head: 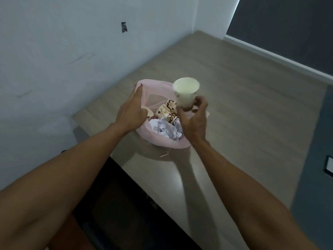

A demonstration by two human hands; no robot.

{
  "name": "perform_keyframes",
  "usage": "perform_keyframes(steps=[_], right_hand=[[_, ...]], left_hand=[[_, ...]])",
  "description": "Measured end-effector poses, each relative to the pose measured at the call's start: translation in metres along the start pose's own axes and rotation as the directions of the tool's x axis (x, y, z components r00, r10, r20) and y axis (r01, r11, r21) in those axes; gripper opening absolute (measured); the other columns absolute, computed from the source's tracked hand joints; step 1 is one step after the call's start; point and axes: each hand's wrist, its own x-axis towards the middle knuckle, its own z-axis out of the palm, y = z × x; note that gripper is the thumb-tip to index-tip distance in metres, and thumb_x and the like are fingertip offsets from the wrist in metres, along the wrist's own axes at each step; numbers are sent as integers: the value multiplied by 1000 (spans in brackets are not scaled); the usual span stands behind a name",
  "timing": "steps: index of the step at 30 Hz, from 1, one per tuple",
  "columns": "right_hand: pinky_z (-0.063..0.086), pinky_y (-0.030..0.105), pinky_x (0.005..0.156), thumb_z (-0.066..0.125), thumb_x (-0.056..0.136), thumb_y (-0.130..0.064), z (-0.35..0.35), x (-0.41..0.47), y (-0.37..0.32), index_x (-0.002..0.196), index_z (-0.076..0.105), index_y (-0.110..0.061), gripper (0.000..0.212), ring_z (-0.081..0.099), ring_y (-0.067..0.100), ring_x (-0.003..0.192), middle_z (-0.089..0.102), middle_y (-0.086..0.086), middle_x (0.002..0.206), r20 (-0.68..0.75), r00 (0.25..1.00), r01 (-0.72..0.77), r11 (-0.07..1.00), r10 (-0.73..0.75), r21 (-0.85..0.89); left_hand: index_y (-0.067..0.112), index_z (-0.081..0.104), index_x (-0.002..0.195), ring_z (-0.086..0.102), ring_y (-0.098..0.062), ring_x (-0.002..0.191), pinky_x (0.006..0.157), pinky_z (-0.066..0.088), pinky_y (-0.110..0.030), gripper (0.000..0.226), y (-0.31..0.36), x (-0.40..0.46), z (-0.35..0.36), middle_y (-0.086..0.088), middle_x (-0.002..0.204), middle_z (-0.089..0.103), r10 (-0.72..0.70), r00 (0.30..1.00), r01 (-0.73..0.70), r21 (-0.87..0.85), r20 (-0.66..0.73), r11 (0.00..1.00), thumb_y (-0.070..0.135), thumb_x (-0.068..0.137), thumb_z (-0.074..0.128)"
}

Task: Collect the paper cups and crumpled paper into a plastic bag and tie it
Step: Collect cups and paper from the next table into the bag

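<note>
Holding a paper cup [185,94] by its base, the right hand [193,121] poises it over a pink plastic bag [162,141], likely to drop it in. Left hand [132,112] grips the bag's rim, spreading it open over cups and crumpled paper [166,129]. Bag sits on a pale wooden table [243,105] beside a white wall [72,51].

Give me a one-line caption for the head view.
Right hand holds a paper cup above the pink bag of cups and crumpled paper; left hand holds its rim.

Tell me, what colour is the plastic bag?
Pale pink plastic bag, shown in the head view.
</note>
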Motion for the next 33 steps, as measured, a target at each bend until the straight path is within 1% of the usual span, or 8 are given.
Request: perform_keyframes(steps=[3, 6, 10, 13, 16, 20, 26, 33], right_hand=[[47, 46, 102, 75, 87, -35, 12, -6, 4, 136, 45, -15, 61, 52, 27, 122, 53, 7, 139, 306, 949, 152, 956, -71, -249], [38, 49, 107, 63, 93, -40, 14, -1, 15, 141, 46, -13, 58, 43, 35, 136, 41, 13, 154, 297, 955, 176, 843, -20, -509], [35, 50, 106, 59, 92, -38, 2, 4, 19, 141, 42, -13, 58, 41, 35, 133, 41, 13, 147, -23, 993, -108, 806, 116, -582], [32, 53, 111, 63, 90, -50, 0, 11, 31, 151, 25, -13, 81, 38, 39, 138, 34, 17, 154, -107, 866, -477, 740, 489, -475], [47, 42, 98, 67, 89, -48, -6, 22, 44, 142, 41, -9, 70, 57, 38, 122, 56, 17, 138, -38, 742, -648, 702, 669, -294], [49, 34, 82, 59, 94, -36, -13, 34, 51, 101, 68, -7, 31, 67, 36, 103, 70, 18, 110, -71, 796, -589, 743, 601, -318], [46, 34, 75, 49, 98, -35, -44, 35, 32, 89, 66, -9, 33, 66, 36, 93, 71, 19, 101, -170, 867, -498, 800, 469, -334], [38, 32, 69, 44, 100, -29, -130, 19, 23, 77, 54, -12, 31, 63, 34, 88, 68, 19, 95, -339, 871, -471, 799, 354, -374]], left_hand=[[16, 15, 162, 46, -36, 138, 107, 44, -44, 91, 2, 3, -11, 2, 170, 11, 11, 1000, -11, 3, 29, 1000, 10, 83, 60], [16, 15, 162, 47, -36, 136, 105, 44, -44, 91, 2, 2, -15, 2, 170, 11, 1, 999, -1, -7, 37, 1000, 11, 83, 60], [17, 17, 160, 52, -38, 130, 98, 47, -44, 88, -4, -3, -16, 1, 170, 14, 16, 1000, -16, 21, 18, 1000, 10, 84, 60], [19, 19, 159, 53, -37, 127, 96, 50, -45, 88, -14, -8, -13, 0, 168, 19, 21, 1000, -21, 19, -1, 1000, 11, 83, 62], [24, 19, 157, 55, -37, 123, 92, 50, -43, 87, -23, -13, -11, 4, 166, 20, 37, 999, -37, 19, -11, 999, 13, 83, 62], [26, 14, 159, 53, -37, 125, 91, 48, -43, 90, -30, -14, -12, 3, 167, 19, 38, 999, -38, 36, -2, 999, 13, 84, 62], [22, 11, 162, 49, -40, 132, 102, 47, -47, 94, -13, -8, -12, -9, 164, 28, 50, 998, -51, -77, -25, 996, 18, 83, 61], [21, 8, 163, 49, -39, 130, 101, 48, -45, 97, 57, -6, 10, -9, 166, 24, 161, 985, -149, -178, 55, 973, 12, 79, 57]])
